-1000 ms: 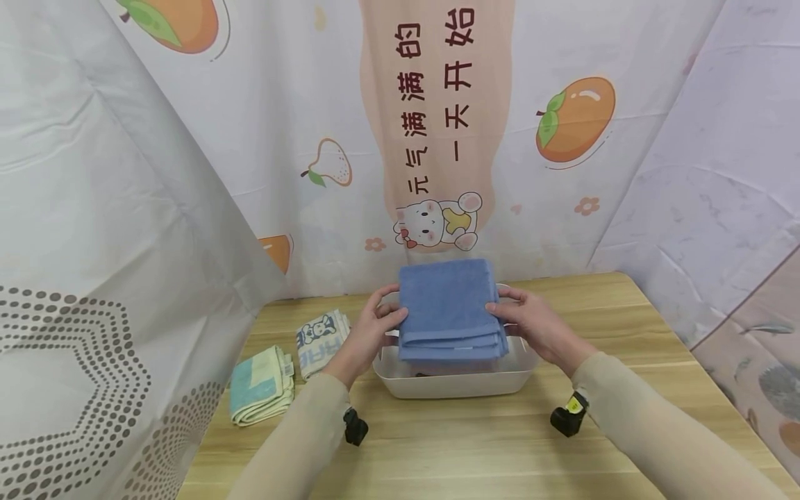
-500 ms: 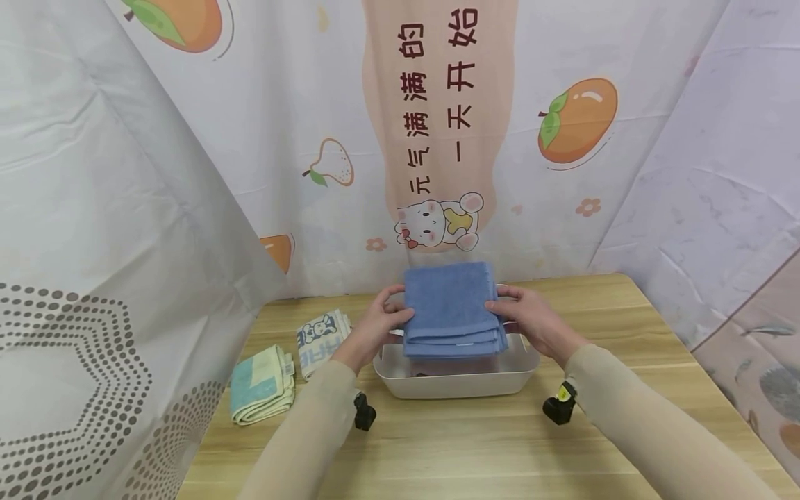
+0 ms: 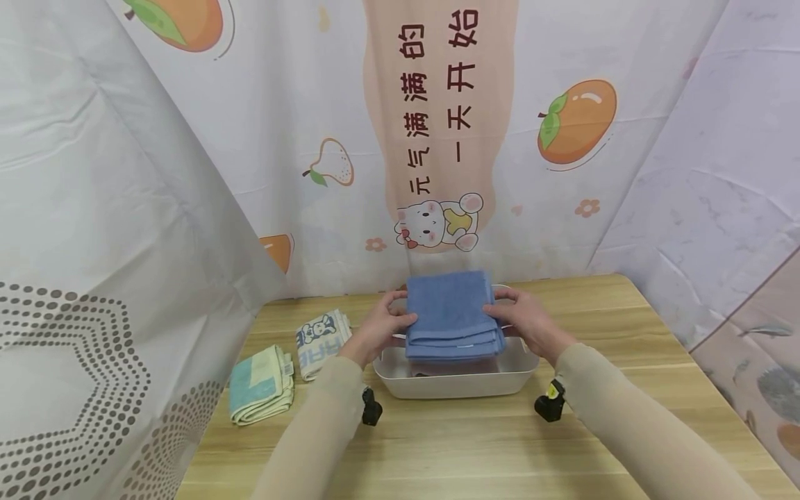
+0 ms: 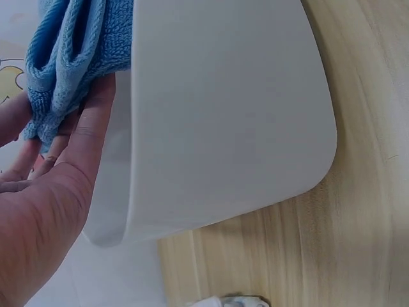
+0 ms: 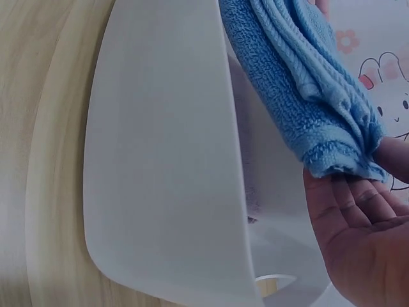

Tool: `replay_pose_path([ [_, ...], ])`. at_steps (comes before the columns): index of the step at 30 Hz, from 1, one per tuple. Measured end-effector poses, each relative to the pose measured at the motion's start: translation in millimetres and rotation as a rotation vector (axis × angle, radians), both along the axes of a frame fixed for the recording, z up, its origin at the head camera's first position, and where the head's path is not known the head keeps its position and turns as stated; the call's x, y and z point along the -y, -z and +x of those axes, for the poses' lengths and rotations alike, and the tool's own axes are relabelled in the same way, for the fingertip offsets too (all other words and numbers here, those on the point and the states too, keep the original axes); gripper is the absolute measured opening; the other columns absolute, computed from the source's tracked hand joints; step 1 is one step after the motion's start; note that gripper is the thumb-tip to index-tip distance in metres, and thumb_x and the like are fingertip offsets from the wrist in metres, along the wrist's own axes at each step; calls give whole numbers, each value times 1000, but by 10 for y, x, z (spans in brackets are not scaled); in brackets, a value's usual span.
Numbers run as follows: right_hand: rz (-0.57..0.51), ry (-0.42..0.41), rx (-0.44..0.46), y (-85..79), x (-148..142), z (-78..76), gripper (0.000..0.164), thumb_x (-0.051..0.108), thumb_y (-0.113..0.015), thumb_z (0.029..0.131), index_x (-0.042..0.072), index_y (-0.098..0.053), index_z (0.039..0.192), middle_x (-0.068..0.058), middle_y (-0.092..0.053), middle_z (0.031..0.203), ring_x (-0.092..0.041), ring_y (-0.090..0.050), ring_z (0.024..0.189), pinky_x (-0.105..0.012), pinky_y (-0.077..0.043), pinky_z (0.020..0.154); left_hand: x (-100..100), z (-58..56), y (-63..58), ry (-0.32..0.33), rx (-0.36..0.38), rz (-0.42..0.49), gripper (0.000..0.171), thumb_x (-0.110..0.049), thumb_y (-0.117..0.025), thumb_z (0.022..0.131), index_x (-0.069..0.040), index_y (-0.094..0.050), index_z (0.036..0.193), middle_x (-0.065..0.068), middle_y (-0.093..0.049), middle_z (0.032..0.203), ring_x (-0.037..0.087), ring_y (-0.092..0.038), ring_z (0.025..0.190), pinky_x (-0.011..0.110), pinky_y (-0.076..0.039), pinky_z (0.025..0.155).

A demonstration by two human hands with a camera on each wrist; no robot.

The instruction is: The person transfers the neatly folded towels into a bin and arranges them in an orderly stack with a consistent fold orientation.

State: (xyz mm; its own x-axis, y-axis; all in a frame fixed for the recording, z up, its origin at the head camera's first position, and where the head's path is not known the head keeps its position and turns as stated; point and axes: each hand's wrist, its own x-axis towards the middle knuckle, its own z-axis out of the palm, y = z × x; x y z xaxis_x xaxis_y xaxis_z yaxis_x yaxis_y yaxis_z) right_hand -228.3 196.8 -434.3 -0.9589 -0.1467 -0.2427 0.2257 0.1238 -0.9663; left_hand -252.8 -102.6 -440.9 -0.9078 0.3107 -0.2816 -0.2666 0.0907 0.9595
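A folded blue towel [image 3: 451,309] is held over the white plastic basket [image 3: 459,385] at the back of the table. My left hand [image 3: 382,325] grips its left edge, thumb on top and fingers beneath. On the opposite edge my right hand [image 3: 523,319] holds it in the same way. In the right wrist view the blue towel [image 5: 307,83] dips inside the basket's rim, with the fingers under its corner. Beneath it a purple-grey cloth [image 5: 244,141] lies in the basket. The left wrist view has the towel's folded layers [image 4: 77,57] between thumb and fingers, beside the basket wall [image 4: 230,109].
Left of the basket lie two folded towels: a white one with a blue print [image 3: 321,344] and a teal and cream one [image 3: 262,384]. A printed curtain [image 3: 337,229] hangs right behind the wooden table [image 3: 450,448], and another curtain borders its left side.
The blue towel has shifted slightly right and then come down lower toward the basket. Both hands have moved with it, keeping their hold. The two folded towels on the left stay put.
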Motion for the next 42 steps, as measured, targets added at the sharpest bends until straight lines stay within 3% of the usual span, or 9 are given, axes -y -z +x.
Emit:
replay_pose_path([
  [4, 20, 12, 15, 29, 13, -5, 49, 17, -69, 98, -3, -48, 139, -6, -74, 95, -16, -71, 82, -32, -61, 75, -22, -4, 42, -8, -1, -14, 61, -7, -66, 100, -18, -38, 153, 22, -60, 130, 27, -68, 97, 42, -61, 73],
  [11, 51, 6, 36, 40, 31, 4, 53, 16, -69, 98, -4, -44, 140, -10, -72, 102, -17, -71, 84, -38, -60, 82, -48, 16, 52, -16, -6, -35, 61, -5, -66, 99, -17, -39, 152, 23, -60, 126, 27, -68, 90, 42, -61, 71],
  [22, 73, -24, 52, 78, 41, 43, 56, 15, -69, 98, -6, -42, 143, -12, -73, 100, -19, -71, 83, -39, -61, 79, -47, 65, 55, 23, 1, -85, 57, -2, -65, 98, -16, -40, 148, 23, -60, 123, 26, -70, 87, 42, -61, 68],
  [29, 101, -39, 89, 151, 67, 35, 49, 12, -69, 98, -6, -45, 137, -11, -71, 95, -19, -70, 80, -40, -61, 76, -53, 81, 108, 25, 40, -151, 60, -2, -66, 97, -10, -38, 149, 23, -59, 123, 29, -69, 89, 42, -61, 68],
  [36, 93, -74, 101, 202, 92, 42, 49, 8, -66, 98, -9, -41, 137, -11, -71, 91, -17, -69, 77, -39, -61, 76, -64, 79, 196, 25, 36, -220, 59, -1, -67, 95, -9, -39, 147, 22, -61, 120, 28, -69, 89, 43, -61, 69],
  [42, 94, -71, 102, 240, 107, 38, 51, 5, -66, 97, -11, -39, 138, -10, -71, 89, -17, -71, 76, -38, -62, 75, -91, 90, 205, 20, 26, -278, 62, -2, -67, 95, -7, -36, 148, 23, -60, 123, 30, -69, 92, 46, -61, 71],
])
